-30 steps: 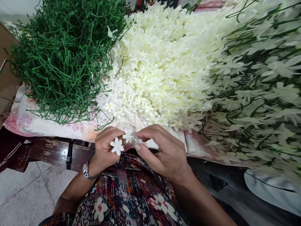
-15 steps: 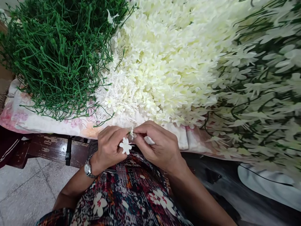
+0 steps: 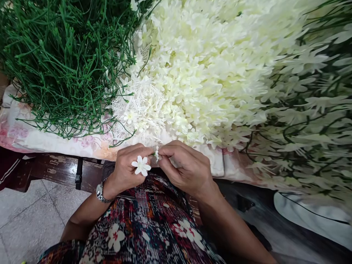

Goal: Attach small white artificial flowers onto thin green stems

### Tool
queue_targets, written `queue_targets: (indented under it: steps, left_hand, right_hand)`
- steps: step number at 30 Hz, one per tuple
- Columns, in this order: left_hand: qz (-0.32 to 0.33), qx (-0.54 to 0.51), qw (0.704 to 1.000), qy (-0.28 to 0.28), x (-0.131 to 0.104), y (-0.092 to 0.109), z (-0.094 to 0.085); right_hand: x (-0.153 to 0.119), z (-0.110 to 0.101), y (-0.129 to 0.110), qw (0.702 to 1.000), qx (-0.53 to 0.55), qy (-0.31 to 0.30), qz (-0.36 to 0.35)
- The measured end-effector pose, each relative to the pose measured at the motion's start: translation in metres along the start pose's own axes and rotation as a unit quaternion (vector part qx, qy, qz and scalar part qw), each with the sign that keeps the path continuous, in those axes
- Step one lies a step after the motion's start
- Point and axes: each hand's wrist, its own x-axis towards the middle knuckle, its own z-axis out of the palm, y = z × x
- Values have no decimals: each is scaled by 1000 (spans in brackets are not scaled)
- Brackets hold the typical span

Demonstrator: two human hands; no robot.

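Observation:
My left hand [image 3: 127,165], wearing a wristwatch, is closed round a green artificial stem that the fingers mostly hide. A white artificial flower [image 3: 141,166] with open petals sticks out in front of its knuckles. From between the thumb and forefinger the stem's green tip points right, against a small white flower piece [image 3: 157,154] seen edge-on. My right hand [image 3: 189,167] pinches that piece between thumb and forefinger. Both hands are close together at the table's near edge, above my lap.
Green plastic stems [image 3: 63,66] are heaped at the left. White thread-like stamens [image 3: 137,102] lie beside a large pile of cream petals [image 3: 209,73]. Assembled white flowers on stems [image 3: 308,128] fill the right. A floral cloth [image 3: 63,145] covers the table.
The flower at my left hand has turned to face me more fully and shifted slightly left. Both hands keep their pinch on the pieces. The view has shifted a little.

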Motion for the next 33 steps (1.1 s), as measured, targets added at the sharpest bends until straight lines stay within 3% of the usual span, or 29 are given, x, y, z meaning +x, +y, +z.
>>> queue_targets:
  steps: [15, 33]
  left_hand:
    - [-24, 13, 1000, -13, 3, 1, 0]
    - [-51, 12, 998, -21, 3, 6, -8]
  right_hand:
    - [-4, 13, 5, 1000, -4, 1, -12]
    - [1, 1, -3, 1000, 19, -15, -9]
